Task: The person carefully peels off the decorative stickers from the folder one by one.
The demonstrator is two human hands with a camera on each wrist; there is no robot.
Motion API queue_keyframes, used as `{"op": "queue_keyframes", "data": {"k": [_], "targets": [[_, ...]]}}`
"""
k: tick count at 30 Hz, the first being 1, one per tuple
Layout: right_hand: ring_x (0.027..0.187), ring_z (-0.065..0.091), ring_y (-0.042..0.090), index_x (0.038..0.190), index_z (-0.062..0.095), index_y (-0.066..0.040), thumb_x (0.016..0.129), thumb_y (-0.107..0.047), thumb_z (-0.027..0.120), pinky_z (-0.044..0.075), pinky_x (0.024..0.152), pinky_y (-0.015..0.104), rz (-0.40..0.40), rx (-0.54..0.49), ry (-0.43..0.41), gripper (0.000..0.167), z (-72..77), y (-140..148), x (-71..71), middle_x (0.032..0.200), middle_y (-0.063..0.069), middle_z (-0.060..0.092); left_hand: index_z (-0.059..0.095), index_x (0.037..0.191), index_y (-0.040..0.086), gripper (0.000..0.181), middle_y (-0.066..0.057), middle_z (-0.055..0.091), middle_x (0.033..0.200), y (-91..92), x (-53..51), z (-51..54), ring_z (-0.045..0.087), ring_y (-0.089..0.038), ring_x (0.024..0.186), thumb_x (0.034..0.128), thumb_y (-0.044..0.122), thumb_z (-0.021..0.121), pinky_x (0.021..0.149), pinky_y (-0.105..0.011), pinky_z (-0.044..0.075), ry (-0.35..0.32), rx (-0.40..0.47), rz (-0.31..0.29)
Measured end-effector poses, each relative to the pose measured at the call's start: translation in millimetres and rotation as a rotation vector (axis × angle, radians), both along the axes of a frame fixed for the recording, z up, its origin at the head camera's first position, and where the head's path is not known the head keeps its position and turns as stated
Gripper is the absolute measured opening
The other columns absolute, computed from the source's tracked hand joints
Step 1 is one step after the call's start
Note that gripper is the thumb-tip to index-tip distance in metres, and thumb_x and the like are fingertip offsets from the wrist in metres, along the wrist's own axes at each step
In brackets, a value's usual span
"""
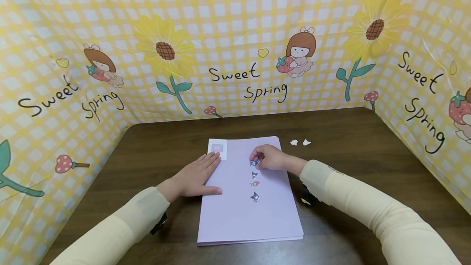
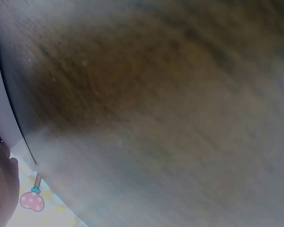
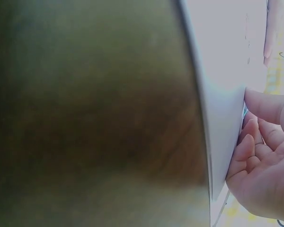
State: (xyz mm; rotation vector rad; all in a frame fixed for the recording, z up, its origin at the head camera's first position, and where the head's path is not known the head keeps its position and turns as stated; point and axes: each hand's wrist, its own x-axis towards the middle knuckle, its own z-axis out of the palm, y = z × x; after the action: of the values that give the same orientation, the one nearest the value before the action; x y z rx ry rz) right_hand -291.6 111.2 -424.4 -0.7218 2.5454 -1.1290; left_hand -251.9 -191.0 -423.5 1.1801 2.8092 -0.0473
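A lilac folder (image 1: 232,220) lies on the table with a column of small cartoon stickers on it: a dark-eared one (image 1: 255,197), a pink one (image 1: 255,183) and another dark one (image 1: 254,174). Above them, my right hand (image 1: 268,157) pinches a blue-and-dark sticker (image 1: 253,163) between thumb and fingertips, down at the folder's surface. In the right wrist view the curled fingers (image 3: 262,151) rest against the folder and mostly hide that sticker. My left hand (image 1: 200,174) lies flat with straight fingers across the folder's left edge, its fingertips at the white label (image 1: 222,154).
Two small white paper scraps (image 1: 300,142) lie on the dark wooden table (image 1: 165,142), right of the folder's far corner. A yellow checked cloth (image 1: 235,32) with printed flowers and lettering stands as a wall behind and on both sides.
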Motion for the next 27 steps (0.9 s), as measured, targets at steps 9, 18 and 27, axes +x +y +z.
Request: {"op": "queue_keyframes", "data": {"k": [9,18,27], "targets": [[0.078,0.051,0.014,0.094,0.072,-0.005,0.079,0.002,0.077,0.044,0.072,0.025,-0.015,-0.011,-0.013,0.017,-2.5,2.7,-3.3,0.082,0.001,0.060,0.019,0.154,0.001,0.106,-0.014,0.011,0.161,1.5,-0.5,2.2,0.006,-0.027,0.147,0.0851,0.080,0.035,0.116,-0.044,0.010,-0.011,0.000,0.000],[0.076,0.051,0.015,0.087,0.073,-0.006,0.078,-0.003,0.080,0.044,0.071,0.026,-0.065,-0.014,-0.021,0.012,-3.8,4.5,-2.9,0.076,-0.001,0.059,0.018,0.154,0.002,0.106,-0.014,0.011,0.161,1.0,0.0,1.4,0.006,-0.027,0.147,0.0851,0.080,0.034,0.116,-0.044,0.010,-0.012,0.002,-0.001],[0.074,0.052,0.014,0.084,0.074,-0.005,0.082,0.000,0.075,0.044,0.070,0.026,-0.037,-0.040,0.022,0.006,-3.7,7.7,-3.0,0.075,-0.002,0.062,0.018,0.155,0.003,0.106,-0.013,0.011,0.161,0.3,-0.1,0.3,0.005,-0.026,0.147,0.0844,0.081,0.032,0.116,-0.044,0.009,-0.013,-0.005,0.007]]}}
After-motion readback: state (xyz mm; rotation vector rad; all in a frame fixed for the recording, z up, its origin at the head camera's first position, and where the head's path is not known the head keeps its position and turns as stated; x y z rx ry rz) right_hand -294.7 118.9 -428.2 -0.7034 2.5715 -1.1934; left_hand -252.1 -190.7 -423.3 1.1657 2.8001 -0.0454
